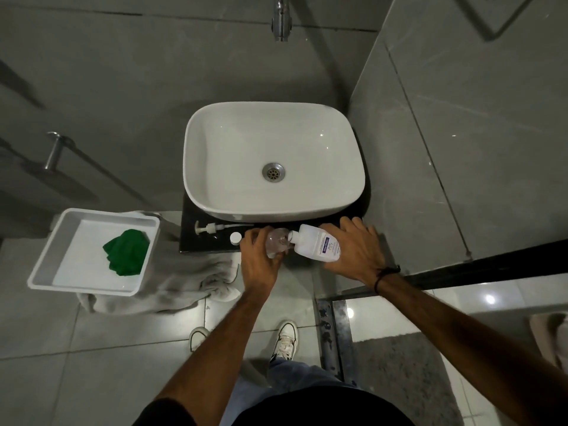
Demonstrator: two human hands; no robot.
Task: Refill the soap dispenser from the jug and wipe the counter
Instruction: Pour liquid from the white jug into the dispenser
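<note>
My left hand [259, 259] grips a clear soap dispenser bottle [276, 244] standing on the dark counter [212, 242] in front of the sink. My right hand [358, 250] holds a white jug with a blue label [318, 245], tipped leftward so its neck meets the mouth of the dispenser. The dispenser's pump head [212, 228] lies on the counter to the left, with a small white cap [235, 238] beside it. A green cloth [126, 252] lies in a white tray [46, 265] at the left.
A white basin [307, 204] fills the back of the counter, with a chrome tap [281, 23] above it. The tray rests on a grey towel [184, 287]. A glass partition with a black frame [479, 269] stands at the right. My shoes are on the tiled floor below.
</note>
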